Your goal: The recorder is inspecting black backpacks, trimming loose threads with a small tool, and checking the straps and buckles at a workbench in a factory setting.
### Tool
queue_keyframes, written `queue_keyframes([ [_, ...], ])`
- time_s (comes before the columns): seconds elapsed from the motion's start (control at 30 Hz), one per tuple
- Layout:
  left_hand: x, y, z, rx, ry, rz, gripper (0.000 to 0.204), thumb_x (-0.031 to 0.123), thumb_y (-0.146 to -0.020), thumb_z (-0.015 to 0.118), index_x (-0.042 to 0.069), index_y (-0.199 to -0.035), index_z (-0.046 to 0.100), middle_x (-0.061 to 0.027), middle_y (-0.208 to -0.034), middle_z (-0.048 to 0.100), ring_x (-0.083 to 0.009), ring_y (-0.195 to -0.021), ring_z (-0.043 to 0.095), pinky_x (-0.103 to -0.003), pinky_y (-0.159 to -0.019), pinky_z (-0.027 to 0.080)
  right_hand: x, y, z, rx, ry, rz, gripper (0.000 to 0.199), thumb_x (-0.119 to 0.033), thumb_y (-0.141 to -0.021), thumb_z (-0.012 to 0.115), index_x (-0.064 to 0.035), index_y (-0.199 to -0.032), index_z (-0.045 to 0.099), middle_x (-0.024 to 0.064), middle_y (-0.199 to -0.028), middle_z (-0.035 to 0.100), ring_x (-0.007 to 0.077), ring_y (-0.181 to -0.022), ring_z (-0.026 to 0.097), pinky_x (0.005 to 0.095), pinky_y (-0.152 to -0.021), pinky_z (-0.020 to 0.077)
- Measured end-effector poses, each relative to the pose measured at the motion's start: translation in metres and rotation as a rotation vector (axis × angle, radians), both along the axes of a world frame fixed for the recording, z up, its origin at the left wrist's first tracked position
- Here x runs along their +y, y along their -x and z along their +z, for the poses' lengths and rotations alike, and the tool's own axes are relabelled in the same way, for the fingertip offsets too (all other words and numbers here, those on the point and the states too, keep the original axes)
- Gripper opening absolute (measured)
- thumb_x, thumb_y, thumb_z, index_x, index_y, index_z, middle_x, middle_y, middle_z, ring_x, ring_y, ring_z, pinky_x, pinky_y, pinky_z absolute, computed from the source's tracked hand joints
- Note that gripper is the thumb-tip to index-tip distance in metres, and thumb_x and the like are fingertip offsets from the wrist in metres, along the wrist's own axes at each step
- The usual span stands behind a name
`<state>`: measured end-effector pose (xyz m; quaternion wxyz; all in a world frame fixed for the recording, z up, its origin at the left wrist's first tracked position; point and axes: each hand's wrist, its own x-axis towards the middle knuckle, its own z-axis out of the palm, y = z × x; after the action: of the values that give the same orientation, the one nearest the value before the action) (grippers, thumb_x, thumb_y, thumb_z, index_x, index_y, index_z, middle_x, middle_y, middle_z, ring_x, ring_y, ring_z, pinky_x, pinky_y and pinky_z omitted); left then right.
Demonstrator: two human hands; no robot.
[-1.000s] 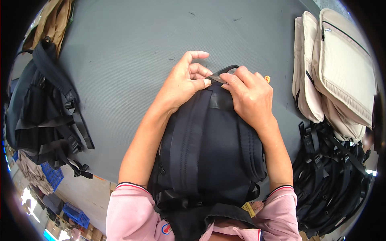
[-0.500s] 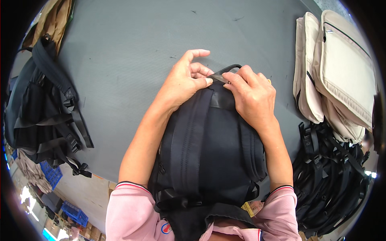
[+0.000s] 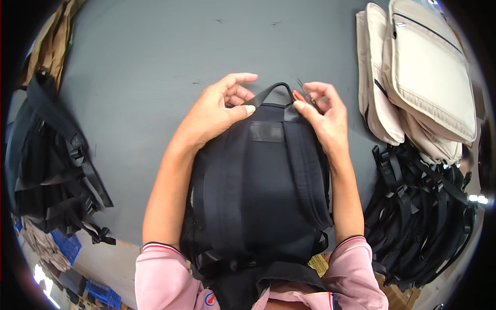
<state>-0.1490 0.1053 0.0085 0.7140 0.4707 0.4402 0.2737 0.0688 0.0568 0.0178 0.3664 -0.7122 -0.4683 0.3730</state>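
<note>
A black backpack [image 3: 268,191] lies in front of me, its shoulder straps facing up and its top end away from me. The webbing grab handle [image 3: 276,88] arches up at that far end. My left hand [image 3: 219,108] pinches the left foot of this handle between thumb and forefinger, the other fingers curled loosely. In my right hand [image 3: 328,116] is a small pair of thread snips [image 3: 299,96] with an orange part and thin metal blades pointing up. The right thumb rests by the handle's right foot; the palm hides part of the snips.
Beneath the backpack spreads a grey table [image 3: 150,67] with a few loose thread bits. Cream bags [image 3: 423,67] are stacked at right, above a heap of black backpacks [image 3: 413,217]. Another black backpack [image 3: 46,155] sits at the left edge. Blue crates [image 3: 103,293] stand below, lower left.
My hands have moved apart, uncovering the grab handle, which now stands up as an arch. The snips have turned from lying across the handle's foot to pointing up beside it.
</note>
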Motion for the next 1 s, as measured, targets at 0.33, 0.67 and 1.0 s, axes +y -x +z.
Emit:
queue_keyframes([
  [0.33,0.043,-0.049,-0.017,-0.009,0.019,-0.302,0.020,0.016,-0.089,0.059,0.004,-0.101,0.068,0.0008,-0.070,0.060,-0.0059,-0.063,0.049,-0.020,-0.060,0.042,-0.006,-0.002,-0.006,0.178,0.108,0.054,0.021,0.001,-0.081,0.067,0.0027,-0.101,0.064,0.0080,-0.097,0.069,0.0128,-0.093,0.064,0.0266,-0.082,0.0503],
  [0.67,0.038,-0.052,-0.016,0.013,0.113,-0.228,0.021,0.018,-0.083,0.067,0.002,-0.097,0.067,-0.0022,-0.069,0.060,-0.0046,-0.052,0.045,-0.019,-0.050,0.037,-0.015,0.004,0.007,-0.137,-0.188,0.084,0.018,-0.002,-0.077,0.069,-0.0020,-0.094,0.061,0.0049,-0.090,0.064,0.0155,-0.076,0.063,0.0274,-0.074,0.0500],
  [1.0,0.034,-0.049,-0.013,-0.040,0.052,-0.145,0.030,0.018,-0.083,0.067,0.003,-0.109,0.063,0.0004,-0.069,0.058,-0.0027,-0.051,0.046,-0.017,-0.050,0.037,-0.003,-0.004,0.043,-0.868,-0.285,0.520,0.024,-0.013,-0.072,0.072,-0.0123,-0.095,0.064,0.0038,-0.082,0.056,0.0252,-0.067,0.056,0.0362,-0.063,0.0464],
])
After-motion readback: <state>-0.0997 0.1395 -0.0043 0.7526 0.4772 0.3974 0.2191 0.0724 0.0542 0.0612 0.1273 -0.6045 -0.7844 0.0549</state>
